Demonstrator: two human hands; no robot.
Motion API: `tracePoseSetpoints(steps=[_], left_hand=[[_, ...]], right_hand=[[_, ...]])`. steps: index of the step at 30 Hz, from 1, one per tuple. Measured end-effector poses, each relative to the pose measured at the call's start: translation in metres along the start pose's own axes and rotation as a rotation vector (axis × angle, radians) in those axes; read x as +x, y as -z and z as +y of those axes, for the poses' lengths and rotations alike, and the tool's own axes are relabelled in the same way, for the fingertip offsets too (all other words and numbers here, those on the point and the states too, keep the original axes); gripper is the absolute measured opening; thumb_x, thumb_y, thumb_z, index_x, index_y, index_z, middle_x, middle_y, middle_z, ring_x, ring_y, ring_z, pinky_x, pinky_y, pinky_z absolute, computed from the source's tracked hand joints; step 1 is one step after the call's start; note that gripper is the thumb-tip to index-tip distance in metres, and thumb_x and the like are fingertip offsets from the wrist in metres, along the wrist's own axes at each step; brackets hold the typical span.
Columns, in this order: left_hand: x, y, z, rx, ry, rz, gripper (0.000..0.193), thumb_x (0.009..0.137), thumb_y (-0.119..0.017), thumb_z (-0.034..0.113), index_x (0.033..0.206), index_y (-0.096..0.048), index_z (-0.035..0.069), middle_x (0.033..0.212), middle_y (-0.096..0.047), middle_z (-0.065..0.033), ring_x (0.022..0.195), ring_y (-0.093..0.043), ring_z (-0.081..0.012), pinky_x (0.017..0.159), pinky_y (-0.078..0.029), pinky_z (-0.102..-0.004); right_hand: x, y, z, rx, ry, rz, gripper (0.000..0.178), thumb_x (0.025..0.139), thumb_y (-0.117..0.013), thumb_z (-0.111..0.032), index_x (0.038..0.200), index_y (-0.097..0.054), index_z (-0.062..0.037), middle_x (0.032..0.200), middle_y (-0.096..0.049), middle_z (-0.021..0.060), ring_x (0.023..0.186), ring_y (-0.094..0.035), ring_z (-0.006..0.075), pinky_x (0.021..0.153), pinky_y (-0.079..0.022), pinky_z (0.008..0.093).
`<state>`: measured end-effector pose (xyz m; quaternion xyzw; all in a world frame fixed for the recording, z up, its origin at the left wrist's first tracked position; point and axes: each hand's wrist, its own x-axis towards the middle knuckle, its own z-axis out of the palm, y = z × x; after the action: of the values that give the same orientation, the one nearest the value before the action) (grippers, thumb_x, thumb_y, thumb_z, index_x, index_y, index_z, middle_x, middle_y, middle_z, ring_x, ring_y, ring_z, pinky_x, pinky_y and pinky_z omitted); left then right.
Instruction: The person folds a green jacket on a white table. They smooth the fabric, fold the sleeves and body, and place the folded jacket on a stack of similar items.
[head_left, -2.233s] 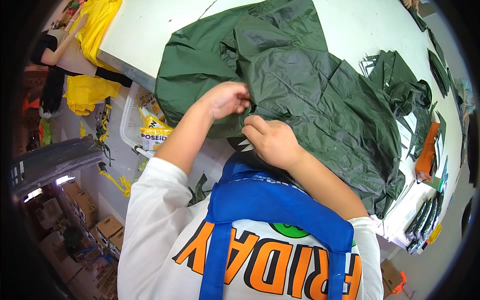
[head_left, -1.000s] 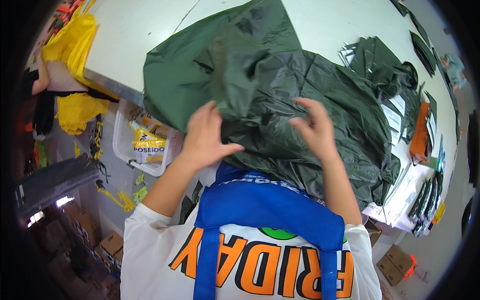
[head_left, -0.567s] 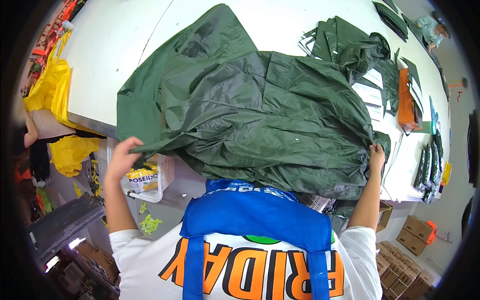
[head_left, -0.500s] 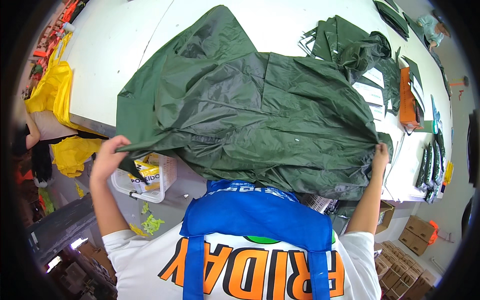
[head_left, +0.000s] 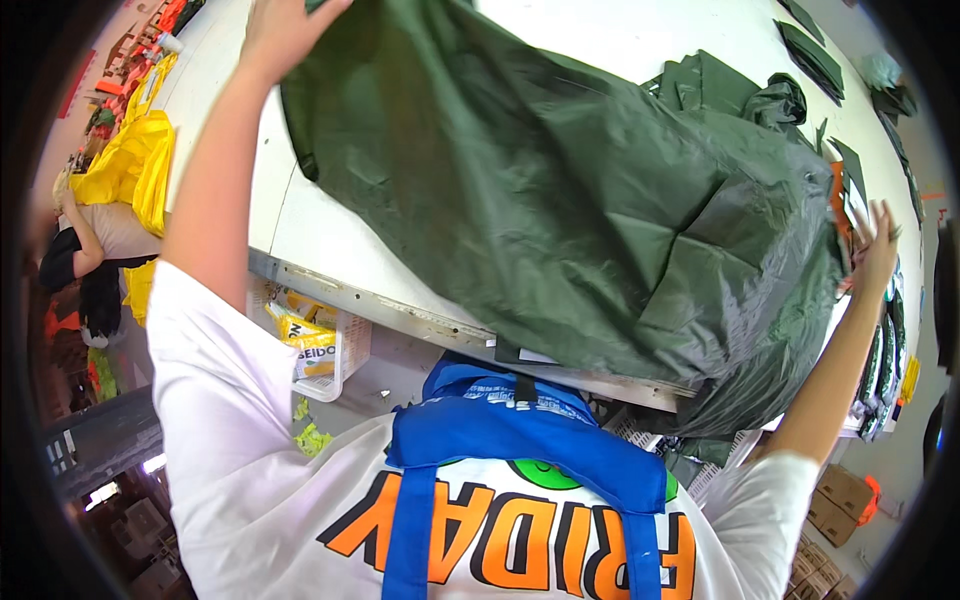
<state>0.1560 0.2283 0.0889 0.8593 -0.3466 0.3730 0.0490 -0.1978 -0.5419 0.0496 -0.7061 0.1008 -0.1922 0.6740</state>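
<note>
A dark green raincoat (head_left: 560, 190) of thin, shiny fabric stretches across the white table, its near edge hanging over the front at the right. At the upper left, my left hand (head_left: 290, 38) grips the coat's far left end and holds it raised; part of the grip is cut off by the picture's top. My right hand (head_left: 874, 248) is beside the coat's right end, fingers spread and holding nothing I can see.
A white basket (head_left: 352, 352) with yellow packages sits below the table's metal edge (head_left: 400, 317). Folded green packs (head_left: 808, 62) lie at the far right, and an orange box (head_left: 838, 200) stands near my right hand. Someone beside yellow fabric (head_left: 135, 175) works at the left.
My left hand has swung up and away, carrying the coat's left end far across the table. My right hand has let go and shifted right and farther off, its fingers now spread.
</note>
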Motion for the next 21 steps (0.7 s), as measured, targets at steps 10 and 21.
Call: tracePoseSetpoints(steps=[10, 21], left_hand=[[-0.293, -0.011, -0.019, -0.453, 1.373, -0.576, 0.091, 0.080, -0.069, 0.043, 0.144, -0.024, -0.003, 0.147, -0.029, -0.0244, 0.135, -0.031, -0.0346, 0.108, -0.031, -0.0398], [-0.237, -0.042, -0.060, -1.047, 1.537, -0.486, 0.018, 0.088, -0.061, 0.029, 0.102, -0.060, 0.017, 0.094, -0.060, 0.0053, 0.088, -0.053, -0.0088, 0.075, -0.044, -0.0339]], right_hand=[[-0.395, -0.179, 0.111, 0.570, -0.841, 0.432, 0.029, 0.096, -0.051, -0.034, 0.112, -0.058, -0.0115, 0.107, -0.066, 0.0138, 0.088, -0.066, 0.0225, 0.065, -0.053, 0.0302], [-0.392, -0.137, 0.175, 0.963, -0.048, 0.799, 0.032, 0.097, -0.050, -0.025, 0.128, -0.055, -0.0159, 0.105, -0.062, -0.0003, 0.065, -0.053, 0.0058, 0.065, -0.048, 0.0214]])
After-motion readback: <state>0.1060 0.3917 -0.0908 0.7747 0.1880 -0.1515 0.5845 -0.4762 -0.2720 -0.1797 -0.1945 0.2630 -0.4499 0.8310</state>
